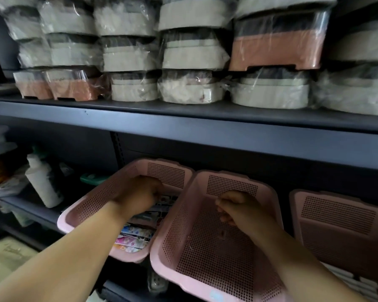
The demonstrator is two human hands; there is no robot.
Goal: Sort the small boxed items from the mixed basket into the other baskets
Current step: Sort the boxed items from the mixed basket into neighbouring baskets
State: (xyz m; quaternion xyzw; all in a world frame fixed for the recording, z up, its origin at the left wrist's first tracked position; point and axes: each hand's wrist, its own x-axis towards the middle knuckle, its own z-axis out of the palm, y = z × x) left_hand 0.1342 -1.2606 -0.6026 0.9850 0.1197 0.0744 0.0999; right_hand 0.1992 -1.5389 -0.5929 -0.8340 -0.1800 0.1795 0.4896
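Boxed items (138,235): a heap of small printed boxes in the left basket (92,201), lying flat and overlapping, some with flower patterns at the near end.
Left hand (138,196): reaches down into the left basket, knuckles up, fingers curled onto the boxes at the far end of the heap. The fingertips are hidden, so I cannot tell if they grasp a box or only touch the pile.
Boxes and left hand: the nearest boxes lie right under the fingers and wrist. The rest of the heap runs back toward the person beneath the forearm.
Right hand (240,209): over the middle basket (205,247), clenched with fingers curled in toward the thumb. No box shows in it.
Boxes and right hand: well apart, with the walls of the two baskets between them.
Middle basket: pink, perforated, touching the left basket's side.
Right basket (336,225): same pink kind, just beside the middle one, partly cut off by the frame edge.
Shelf (183,125): dark metal, above the baskets.
Wrapped tubs (192,55): stacked in rows on that shelf, grey and pink, in clear plastic.
White bottle (42,182): leaning, left of the baskets.
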